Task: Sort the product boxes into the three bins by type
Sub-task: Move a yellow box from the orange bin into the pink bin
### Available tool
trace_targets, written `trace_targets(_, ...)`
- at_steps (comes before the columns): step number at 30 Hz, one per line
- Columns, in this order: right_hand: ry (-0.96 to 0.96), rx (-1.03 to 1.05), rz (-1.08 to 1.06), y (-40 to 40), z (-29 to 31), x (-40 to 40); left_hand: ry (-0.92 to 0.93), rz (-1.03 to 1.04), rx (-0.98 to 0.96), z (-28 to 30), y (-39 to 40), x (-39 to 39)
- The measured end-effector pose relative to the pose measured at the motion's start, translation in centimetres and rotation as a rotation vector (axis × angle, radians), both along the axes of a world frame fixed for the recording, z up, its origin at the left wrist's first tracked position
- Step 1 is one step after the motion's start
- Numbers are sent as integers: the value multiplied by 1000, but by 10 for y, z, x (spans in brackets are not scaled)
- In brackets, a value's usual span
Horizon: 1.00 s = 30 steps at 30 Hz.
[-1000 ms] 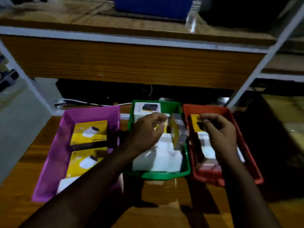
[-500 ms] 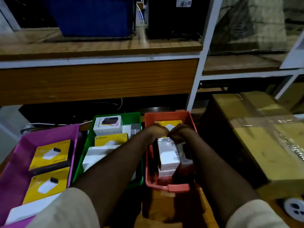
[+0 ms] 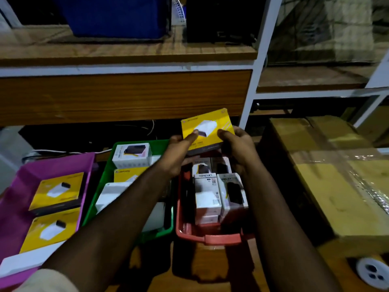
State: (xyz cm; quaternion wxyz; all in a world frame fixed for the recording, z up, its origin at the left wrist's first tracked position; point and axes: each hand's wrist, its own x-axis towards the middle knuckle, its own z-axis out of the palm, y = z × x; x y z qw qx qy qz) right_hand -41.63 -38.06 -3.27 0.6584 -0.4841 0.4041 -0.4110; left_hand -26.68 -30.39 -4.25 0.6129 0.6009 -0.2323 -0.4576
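A flat yellow product box (image 3: pixel 207 127) is held in the air above the far end of the red bin (image 3: pixel 210 237). My left hand (image 3: pixel 179 153) grips its left edge and my right hand (image 3: pixel 235 142) its right edge, thumbs on its face. The red bin holds several upright white boxes (image 3: pixel 207 192). The green bin (image 3: pixel 105 180) in the middle holds white boxes and one yellow one. The purple bin (image 3: pixel 12 218) on the left holds two yellow boxes (image 3: pixel 56 190) and a white one.
A wooden shelf front (image 3: pixel 126 93) with a white metal frame post (image 3: pixel 252 85) rises just behind the bins. A large taped cardboard carton (image 3: pixel 336 175) sits to the right. A white tape roll (image 3: pixel 372 271) lies at the bottom right.
Both hands were down inside the red bin half a second ago. They have since risen with the yellow box held between them. The view has also shifted right.
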Motion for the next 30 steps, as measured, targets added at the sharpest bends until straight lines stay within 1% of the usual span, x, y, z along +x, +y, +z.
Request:
trace_targets(3, -57, 13, 103, 20, 1, 1, -30, -7, -76, 7, 19, 13)
trace_targets(5, -14, -38, 178, 36, 4, 5, -76, 37, -124, 11, 37, 23)
trace_targets(8, 59, -97, 181, 58, 6, 15, -224, 101, -150, 15, 70, 42)
trace_targets(10, 83, -149, 225, 75, 5, 27, -246, 154, -155, 17, 96, 57)
trace_targets(11, 77, -194, 289, 84, 3, 36, -241, 186, -154, 17, 111, 66)
trace_targets(12, 109, -290, 363, 95, 3, 47, -250, 213, -149, 18, 127, 75)
trace_targets(13, 210, -441, 431, 105, 4, 57, -259, 227, -146, 19, 143, 83)
trace_targets(15, 504, -801, 542, 128, 6, 84, -274, 259, -136, 19, 180, 108)
trace_targets(16, 603, -939, 582, 139, 8, 99, -275, 274, -122, 20, 200, 122)
trace_targets(17, 657, -1036, 616, 151, 11, 115, -270, 281, -99, 19, 220, 136)
trace_targets(19, 690, -1157, 662, 169, 13, 144, -271, 282, -53, 18, 256, 158)
trace_targets(20, 686, -1172, 688, 179, 11, 159, -268, 289, -32, 17, 273, 169)
trace_targets(22, 679, -1159, 757, 198, 1, 191, -192, 307, 9, 13, 307, 192)
trace_targets(23, 712, -1171, 778, 205, -4, 203, -155, 311, 52, 10, 321, 202)
trace_targets(24, 775, -1224, 793, 212, -12, 215, -163, 316, 117, 7, 339, 214)
trace_targets(25, 852, -1316, 793, 217, -21, 225, -206, 297, 177, 2, 357, 227)
trace_targets(26, 905, -1441, 776, 221, -31, 233, -314, 238, 233, -4, 376, 239)
trace_targets(28, 924, -1656, 712, 227, -51, 248, -672, 7, 347, -17, 402, 256)
trace_targets(29, 919, -1715, 688, 231, -59, 256, -825, -143, 409, -26, 410, 262)
trace_targets(30, 909, -1746, 669, 235, -65, 263, -933, -268, 487, -34, 413, 264)
